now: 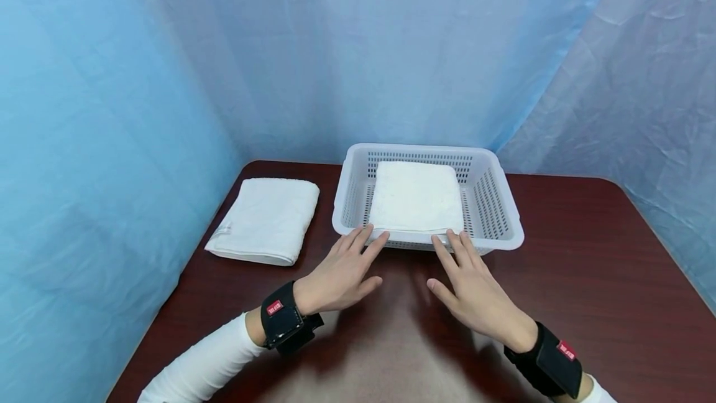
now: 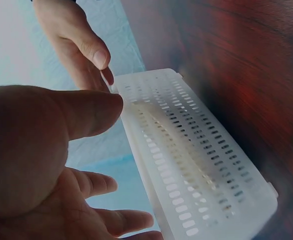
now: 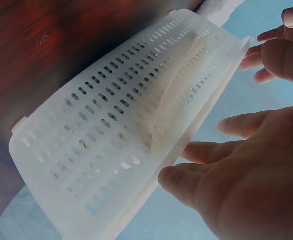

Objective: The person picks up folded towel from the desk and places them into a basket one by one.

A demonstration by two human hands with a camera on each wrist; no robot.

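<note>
A white plastic basket [image 1: 506, 204] with slotted walls stands at the back of the table, and a folded white towel [image 1: 416, 194] lies inside it. My left hand [image 1: 341, 269] is at the near left part of the basket's rim, fingers spread and holding nothing. Toward the right of the same rim, my right hand [image 1: 472, 288] reaches forward with its fingers extended, also holding nothing. Both sets of fingertips are at or just above the near rim; whether they touch it I cannot tell. Through the slotted wall [image 3: 111, 100] in the right wrist view, the towel shows faintly.
Left of the basket, a second folded white towel [image 1: 268, 216] lies flat on the dark red-brown table [image 1: 587, 266], near its left edge. Light blue cloth [image 1: 335, 48] hangs behind the table and along its sides.
</note>
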